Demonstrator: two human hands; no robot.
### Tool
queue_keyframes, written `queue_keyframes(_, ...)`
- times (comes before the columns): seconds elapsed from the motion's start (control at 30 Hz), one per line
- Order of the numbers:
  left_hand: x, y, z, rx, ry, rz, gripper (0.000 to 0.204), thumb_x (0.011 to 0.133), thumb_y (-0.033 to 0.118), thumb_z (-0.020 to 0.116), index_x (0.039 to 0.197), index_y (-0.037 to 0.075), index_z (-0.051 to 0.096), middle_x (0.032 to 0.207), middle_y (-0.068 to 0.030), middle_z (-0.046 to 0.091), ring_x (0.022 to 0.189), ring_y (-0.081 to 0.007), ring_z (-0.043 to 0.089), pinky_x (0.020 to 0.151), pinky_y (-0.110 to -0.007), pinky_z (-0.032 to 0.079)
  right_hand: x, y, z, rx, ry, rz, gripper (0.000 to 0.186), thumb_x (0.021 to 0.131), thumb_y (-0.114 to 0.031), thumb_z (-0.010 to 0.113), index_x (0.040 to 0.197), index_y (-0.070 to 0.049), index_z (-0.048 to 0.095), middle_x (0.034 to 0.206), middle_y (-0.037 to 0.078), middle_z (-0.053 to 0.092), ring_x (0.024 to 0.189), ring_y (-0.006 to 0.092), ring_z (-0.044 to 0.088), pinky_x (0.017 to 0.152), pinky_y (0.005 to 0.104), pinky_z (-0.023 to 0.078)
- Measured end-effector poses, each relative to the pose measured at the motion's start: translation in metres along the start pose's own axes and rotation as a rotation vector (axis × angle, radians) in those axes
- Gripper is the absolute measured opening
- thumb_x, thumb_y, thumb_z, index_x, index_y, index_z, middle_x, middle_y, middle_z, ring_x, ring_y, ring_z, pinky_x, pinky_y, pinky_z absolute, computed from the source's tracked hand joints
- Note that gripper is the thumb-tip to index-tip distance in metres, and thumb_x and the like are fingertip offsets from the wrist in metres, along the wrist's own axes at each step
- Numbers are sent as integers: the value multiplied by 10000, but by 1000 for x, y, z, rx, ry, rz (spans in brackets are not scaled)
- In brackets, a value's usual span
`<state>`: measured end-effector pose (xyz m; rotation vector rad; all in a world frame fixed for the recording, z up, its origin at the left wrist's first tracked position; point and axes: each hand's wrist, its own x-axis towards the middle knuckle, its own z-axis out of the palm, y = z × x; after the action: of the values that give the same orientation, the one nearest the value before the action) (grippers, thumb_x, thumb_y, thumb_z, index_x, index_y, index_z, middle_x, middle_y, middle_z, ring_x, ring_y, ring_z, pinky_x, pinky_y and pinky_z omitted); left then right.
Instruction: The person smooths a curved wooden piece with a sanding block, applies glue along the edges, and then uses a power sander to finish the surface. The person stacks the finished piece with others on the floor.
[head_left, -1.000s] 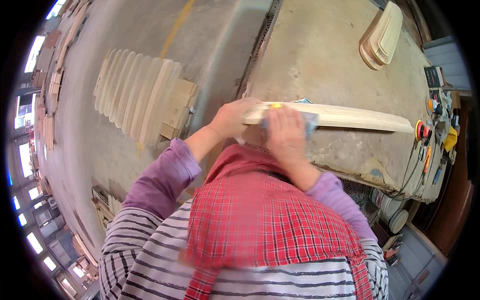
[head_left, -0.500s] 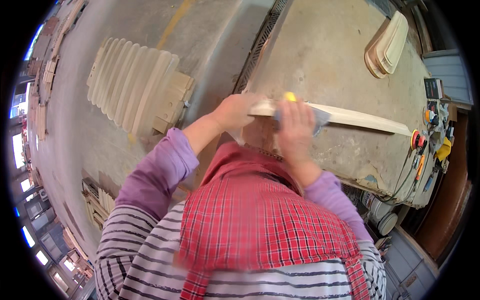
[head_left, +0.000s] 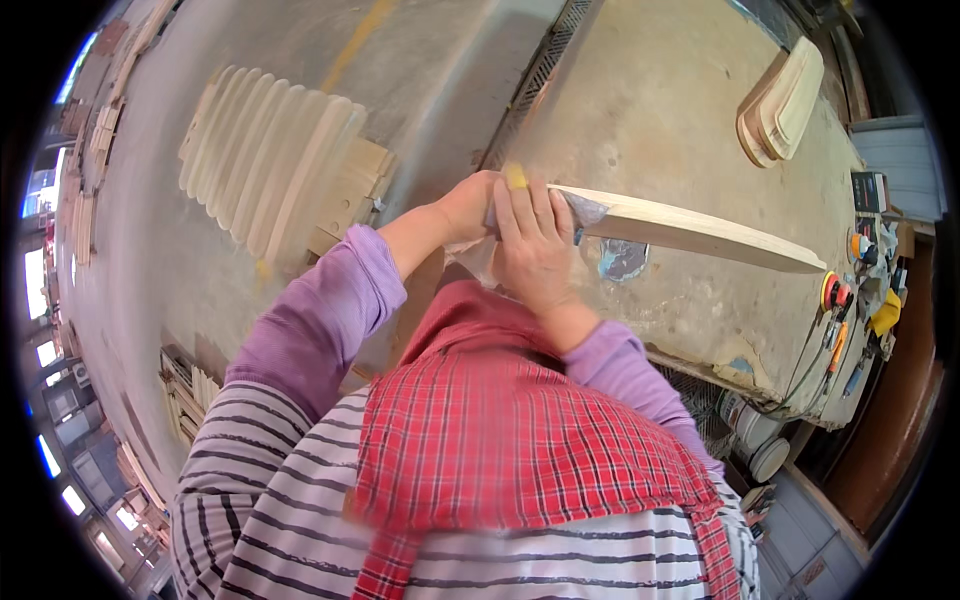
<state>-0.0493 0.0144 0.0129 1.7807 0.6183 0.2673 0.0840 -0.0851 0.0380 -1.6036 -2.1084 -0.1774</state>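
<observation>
A long, pale wooden piece (head_left: 700, 235) lies crosswise over the near part of the worktable (head_left: 660, 110). My left hand (head_left: 462, 212) grips its left end. My right hand (head_left: 532, 240) presses a grey abrasive sheet (head_left: 587, 208) onto the piece close beside my left hand, fingers together over it; a blurred yellow piece (head_left: 516, 175) shows at my fingertips. Under the wood, a shiny bluish patch or scrap (head_left: 622, 260) is on the tabletop; I cannot make out which.
Curved wooden parts (head_left: 778, 105) are stacked at the far right. Sanders (head_left: 832, 290), cords and tools (head_left: 840, 345) line the right edge, with buckets (head_left: 755, 435) below. A row of slats (head_left: 270, 165) on boards stands on the floor at left; more timber (head_left: 185, 395) is nearer.
My right hand, with the sheet, has moved up and left along the wood, close to my left hand. The bluish patch under the wood now shows.
</observation>
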Motion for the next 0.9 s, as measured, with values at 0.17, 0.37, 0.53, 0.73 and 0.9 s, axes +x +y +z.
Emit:
queue_keyframes(0.17, 3, -12, 3, 114, 132, -51, 431, 760, 121, 681, 1172, 70, 569, 1053, -101, 634, 949, -204, 598, 871, -320, 459, -35, 109, -38, -224, -87, 31, 539, 753, -55, 538, 1289, -23, 493, 1296, 169, 517, 1268, 336, 441, 1054, 450, 327)
queue_keyframes(0.37, 15, 2, 2, 57, 95, -39, 452, 726, 107, 675, 1167, 94, 575, 983, -176, 631, 931, -335, 598, 840, -384, 465, -22, 79, -6, -218, -15, 79, 516, 787, -29, 508, 1302, -39, 497, 1353, 157, 483, 1276, 320, 438, 1073, 460, 303)
queue_keyframes(0.53, -4, -4, -4, 134, 46, 5, 476, 734, 107, 705, 1189, 50, 576, 1005, -98, 673, 899, -167, 613, 829, -321, 484, 12, 45, -12, 114, -169, -200, 525, 772, -88, 549, 1289, -19, 486, 1294, 190, 501, 1256, 355, 436, 1052, 468, 336)
queue_keyframes(0.73, -30, 12, 14, -152, 76, -153, 485, 692, 150, 710, 1145, 35, 579, 988, -163, 658, 913, -273, 630, 841, -336, 476, -44, 162, -45, -254, -176, 108, 571, 726, -32, 594, 1290, -30, 499, 1294, 186, 509, 1246, 363, 443, 1069, 496, 316)
queue_keyframes(0.9, -45, 10, 7, -44, -86, -237, 553, 722, 112, 732, 1244, 48, 562, 1118, -105, 650, 1004, -156, 591, 896, -317, 468, 6, 0, -13, 300, -214, -173, 527, 772, -68, 573, 1292, -44, 494, 1260, 159, 535, 1250, 328, 462, 1058, 458, 335)
